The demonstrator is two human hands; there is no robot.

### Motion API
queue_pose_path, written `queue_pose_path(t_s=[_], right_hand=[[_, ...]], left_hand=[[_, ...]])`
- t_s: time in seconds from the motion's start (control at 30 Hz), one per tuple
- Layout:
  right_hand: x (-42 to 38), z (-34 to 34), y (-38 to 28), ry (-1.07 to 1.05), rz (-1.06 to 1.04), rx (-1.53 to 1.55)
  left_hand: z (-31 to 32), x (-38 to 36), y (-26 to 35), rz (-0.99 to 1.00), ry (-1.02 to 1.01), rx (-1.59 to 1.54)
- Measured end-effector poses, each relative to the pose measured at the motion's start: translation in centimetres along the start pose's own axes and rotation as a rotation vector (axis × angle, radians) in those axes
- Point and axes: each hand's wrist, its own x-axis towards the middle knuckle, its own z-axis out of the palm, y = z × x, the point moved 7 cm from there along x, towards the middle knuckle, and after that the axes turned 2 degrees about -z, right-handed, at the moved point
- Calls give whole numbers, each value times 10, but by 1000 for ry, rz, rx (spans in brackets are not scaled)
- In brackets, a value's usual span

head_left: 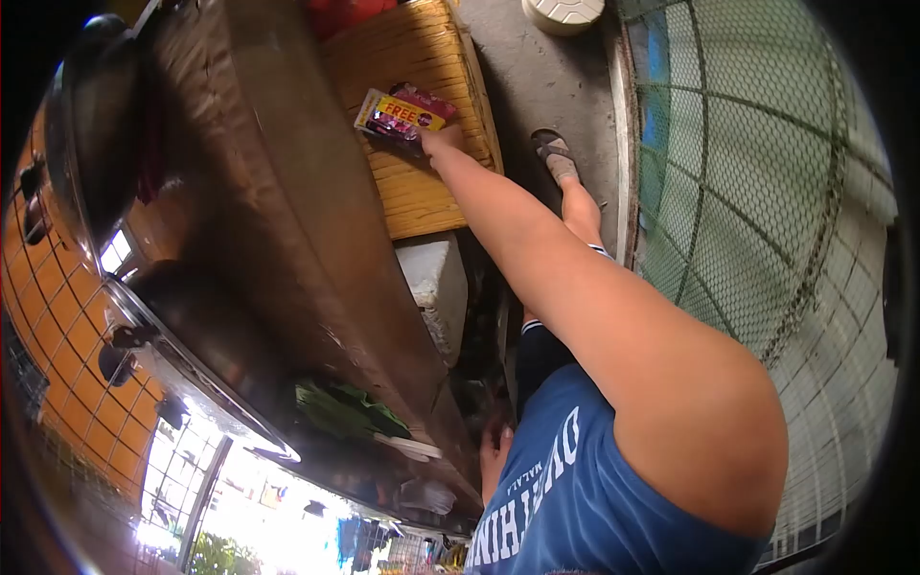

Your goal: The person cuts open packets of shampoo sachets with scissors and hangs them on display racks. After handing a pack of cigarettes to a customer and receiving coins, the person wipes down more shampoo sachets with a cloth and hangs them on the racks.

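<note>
My right hand (pixel 442 144) reaches out at the upper middle and is closed on the near edge of a purple packet (pixel 404 113) with a yellow "FREE" label. The packet lies against the yellow-brown wooden surface (pixel 422 196). My left hand (pixel 494 448) is low in the view, beside the blue shirt and close to the edge of the brown counter (pixel 316 230). Its few visible fingers are slightly apart, with nothing seen in them; the rest is partly hidden.
A white foam box (pixel 436 292) sits below the wooden surface. Green leaves (pixel 350 410) lie on the dark counter side. To the right stands green wire mesh (pixel 728 163). A round pale lidded container (pixel 563 11) is on the concrete floor (pixel 522 72). Something red (pixel 350 14) is at the top.
</note>
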Motion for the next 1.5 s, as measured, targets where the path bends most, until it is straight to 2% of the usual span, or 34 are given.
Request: queue_pose_path(t_s=[0.07,0.1,0.17,0.2,0.27,0.3,0.33,0.37,0.4,0.43,0.47,0.53,0.63,0.7,0.73,0.8,0.83,0.9,0.93,0.97,1.0,1.07,1.1,1.13,1.17,1.2,1.23,1.3,1.37,1.4,1.43,1.5], right_hand=[[-27,-22,29,38,67,-31],[23,13,-57,-15,-44,0],[18,3,-59,-101,-193,70],[20,3,-55,-178,-291,162],[14,-20,-80,-264,-368,99],[32,-27,-80,-295,-497,15],[40,-39,-89,-432,-602,-43],[17,-62,-108,-619,-559,114],[-2,-90,-125,-682,-575,95],[-19,-114,-139,-826,-485,187],[-27,-138,-147,-946,-446,108],[-109,-196,-188,-1088,-307,89],[-190,-246,-213,-1238,-302,13],[-230,-260,-208,-1256,-266,-36],[-249,-264,-197,-1268,-232,-48],[-285,-262,-170,-1286,-215,-55],[-302,-257,-159,-1294,-204,-38],[-316,-250,-128,-1320,-256,-35],[-317,-251,-116,-1224,-312,-94],[-317,-254,-105,-1130,-370,-146],[-332,-253,-98,-1138,-377,-163],[-372,-263,-115,-873,-879,-231],[-391,-260,-113,-906,-887,-243],[-415,-260,-113,-1009,-904,-134],[-439,-262,-113,-1114,-911,-22],[-453,-270,-105,-1169,-789,-114],[-459,-274,-99,-1138,-665,-158],[-466,-280,-101,-1241,-424,-251],[-498,-281,-105,-1114,-436,-198],[-483,-282,-99,-1143,-466,-287],[-508,-272,-95,-1237,-594,-455],[-551,-247,-69,-1368,-647,-577]], left_hand=[[2,-41,0,-132,-42,158],[52,30,66,-20,-28,101],[65,2,114,136,-30,123],[68,-8,129,125,-7,160],[80,-4,146,169,-32,133],[85,-3,150,189,-63,134],[91,4,141,146,-127,30],[95,0,154,164,-137,0],[101,-5,176,190,-172,11],[108,-6,194,214,-218,17],[114,-1,207,316,-254,-24],[125,2,241,438,-326,-108],[141,-19,303,589,-473,-354],[142,-62,348,835,-543,-526],[141,-78,351,832,-527,-549],[128,-108,358,1060,-446,-513],[118,-114,354,1079,-434,-549],[98,-124,342,1024,-296,-306],[86,-132,338,1004,-221,-169],[80,-135,331,1015,-213,-188],[71,-142,325,1092,-126,-185],[59,-151,310,1217,17,-225],[54,-157,306,1205,19,-156],[56,-163,300,1222,-69,-109],[57,-168,294,1234,-153,-62],[52,-192,294,1482,-128,53],[46,-202,286,1536,-96,100],[34,-222,271,1644,-24,188],[-4,-196,250,1260,20,-233],[-24,-195,236,1265,228,-306],[-16,-176,224,1149,-135,-864],[-1,-137,193,768,-544,-1101]])
